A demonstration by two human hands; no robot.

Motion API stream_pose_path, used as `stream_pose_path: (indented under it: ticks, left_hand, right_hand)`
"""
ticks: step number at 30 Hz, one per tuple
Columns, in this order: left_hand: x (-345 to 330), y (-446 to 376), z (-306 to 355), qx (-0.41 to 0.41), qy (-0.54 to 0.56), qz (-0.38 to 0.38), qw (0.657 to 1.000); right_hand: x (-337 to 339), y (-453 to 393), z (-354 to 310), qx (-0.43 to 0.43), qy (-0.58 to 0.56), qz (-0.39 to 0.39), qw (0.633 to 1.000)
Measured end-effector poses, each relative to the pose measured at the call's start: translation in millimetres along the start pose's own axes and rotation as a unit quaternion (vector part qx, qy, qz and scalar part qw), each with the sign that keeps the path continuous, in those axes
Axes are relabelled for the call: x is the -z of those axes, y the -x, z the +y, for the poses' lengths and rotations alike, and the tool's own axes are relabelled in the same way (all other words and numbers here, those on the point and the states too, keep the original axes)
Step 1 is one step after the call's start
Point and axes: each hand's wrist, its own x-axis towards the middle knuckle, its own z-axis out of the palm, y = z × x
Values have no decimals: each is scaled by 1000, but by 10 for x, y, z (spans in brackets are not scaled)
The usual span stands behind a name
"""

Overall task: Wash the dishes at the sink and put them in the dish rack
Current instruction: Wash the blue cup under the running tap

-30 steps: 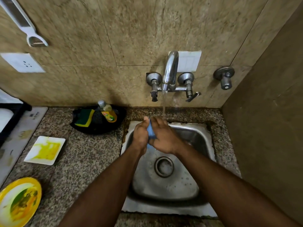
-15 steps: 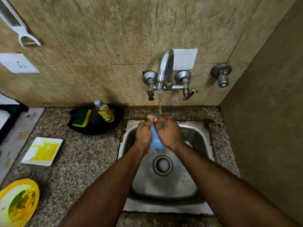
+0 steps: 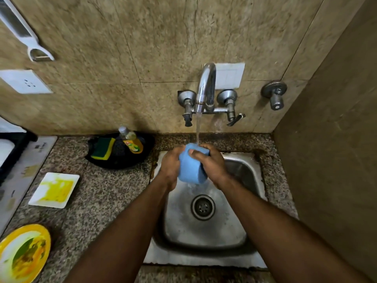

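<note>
At the near left edge of the speckled granite tabletop [image 3: 98,203] sits a round yellow plate [image 3: 23,253] smeared with green and orange food remains. A little farther and just right of it lies a square white plate [image 3: 54,189] stained yellow. To the right, the steel sink [image 3: 206,235] is sunk into the tabletop, its round drain [image 3: 203,207] showing in the wet basin. Both forearms reach out over the sink, and above its far half the two hands are together around a blue cup [image 3: 191,168] held in the air: the left hand [image 3: 170,167] wraps its left side with curled fingers, the right hand [image 3: 212,164] clasps its right side with the thumb pressed across the front. A thin stream of water from the tap [image 3: 206,86] falls onto the top of the cup. Left of the sink's far corner, against the wall, a black tray [image 3: 120,158] holds a green and yellow sponge [image 3: 103,149] and a tilted bottle of yellow dish liquid [image 3: 131,139]. At the far left edge a dark rack [image 3: 12,144] is partly in view. On the tiled wall hang a white peeler [image 3: 26,37] and a white socket plate [image 3: 26,81].
</note>
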Motion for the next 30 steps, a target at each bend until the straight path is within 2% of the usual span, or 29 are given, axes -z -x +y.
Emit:
stream_pose_path:
  ticks: [1,4,6,9,11,13,14,15,18,21,23,25,27,30]
  left_hand:
    - [3,-13,26,22,-7,-20,1000]
    - [-58,-35,94,64,7,-51,997]
    - [-150,-27,85,48,-12,-29,998]
    - [-169,-38,-17,-17,-69,10,997]
    - [-150,-27,-129,-36,-80,-2,996]
    - [-125,-1,-267,-46,-88,15,995]
    - [-126,31,-300,-52,-78,26,995]
    - [-130,67,-304,-57,-55,29,996]
    - [-75,67,-173,7,9,-9,1000]
    - [-11,52,2,67,22,-52,996]
    - [-50,32,42,61,-9,-24,998]
    - [-104,47,50,44,-25,6,999]
    - [-127,42,12,22,-16,16,1000]
    - [-103,46,-73,-6,-55,23,998]
  right_hand:
    - [34,-18,43,62,53,-13,997]
    - [113,-24,99,216,205,-54,953]
    - [68,-6,114,219,169,-17,961]
    - [-41,-17,82,152,104,39,982]
    - [-42,-103,17,31,78,45,995]
    - [-11,-174,-51,-106,48,23,993]
    - [-20,-167,-99,-148,31,16,988]
    - [-46,-153,-111,-154,28,16,988]
    - [-68,-9,-63,-13,96,21,995]
    - [-19,110,6,186,204,-29,961]
    - [-33,123,74,244,217,-47,944]
    - [-78,111,67,182,133,-58,972]
    - [-131,88,56,75,-5,-62,995]
    - [-175,19,13,-31,-85,-11,996]
